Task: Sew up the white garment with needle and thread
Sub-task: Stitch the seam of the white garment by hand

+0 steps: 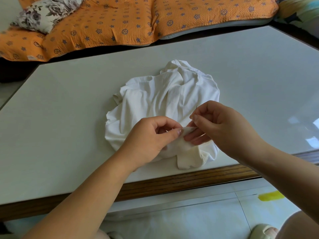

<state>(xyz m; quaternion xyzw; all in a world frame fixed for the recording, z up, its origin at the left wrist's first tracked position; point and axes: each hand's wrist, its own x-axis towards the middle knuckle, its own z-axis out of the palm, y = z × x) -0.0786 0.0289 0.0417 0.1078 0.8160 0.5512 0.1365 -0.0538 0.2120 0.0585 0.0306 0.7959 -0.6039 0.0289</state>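
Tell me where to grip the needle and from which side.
Pinch the needle low on its shaft from the right, where the right hand pinches it. It stands nearly upright, upper end free; the left hand holds the garment fold on its left.

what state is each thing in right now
garment: crumpled on the table, near fold lifted
needle: pinched, near upright
left hand: pinching the fold
right hand: pinching the needle
thread: too fine to see
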